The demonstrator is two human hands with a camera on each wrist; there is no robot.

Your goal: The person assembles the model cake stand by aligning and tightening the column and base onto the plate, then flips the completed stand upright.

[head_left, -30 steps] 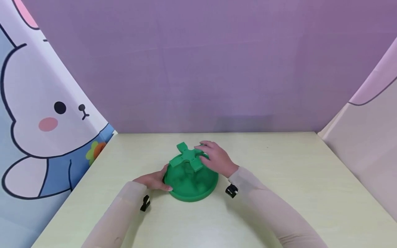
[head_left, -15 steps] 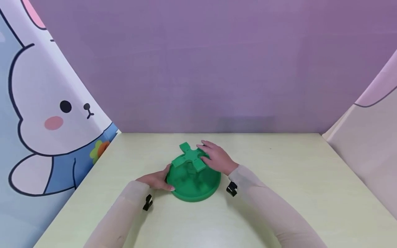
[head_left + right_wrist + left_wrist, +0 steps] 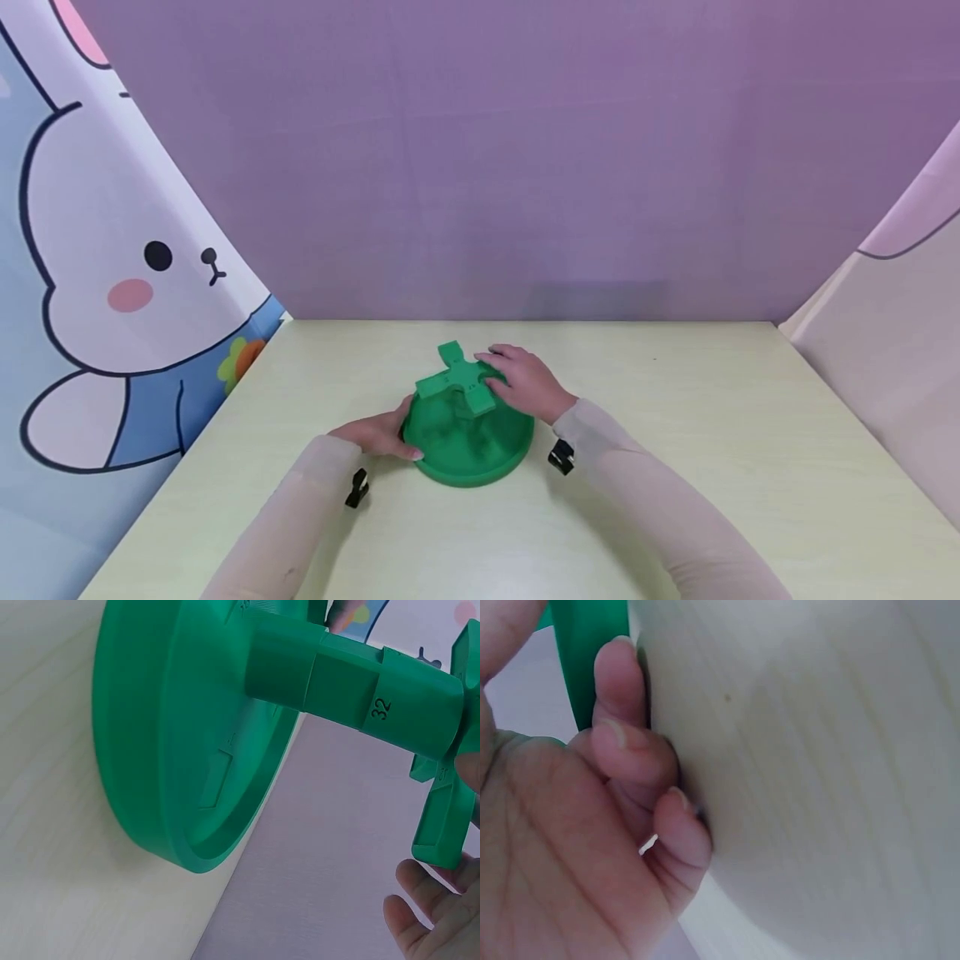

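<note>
A round green base (image 3: 467,477) with a raised rim stands on the table. From its middle rises a stepped green post (image 3: 346,679), marked 32 in the right wrist view. A green cross-shaped handle (image 3: 461,377) with stubby arms tops this post. My right hand (image 3: 530,387) pinches the handle's right-hand arm between thumb and fingers, and its other fingers are spread loosely below in the right wrist view. My left hand (image 3: 377,435) holds the left side of the base, thumb at the front rim. In the left wrist view its curled fingers (image 3: 622,682) lie low against the tabletop.
The pale wood-grain table (image 3: 675,467) stretches around the base. A purple cloth wall (image 3: 480,167) closes off its far edge. On the left hangs a cloth with a cartoon rabbit (image 3: 135,250); a light cloth (image 3: 885,333) hangs on the right.
The cross-shaped handle has turned slightly clockwise as seen from above, with the right hand on it. The base and left hand keep their place, while the head view has shifted a little.
</note>
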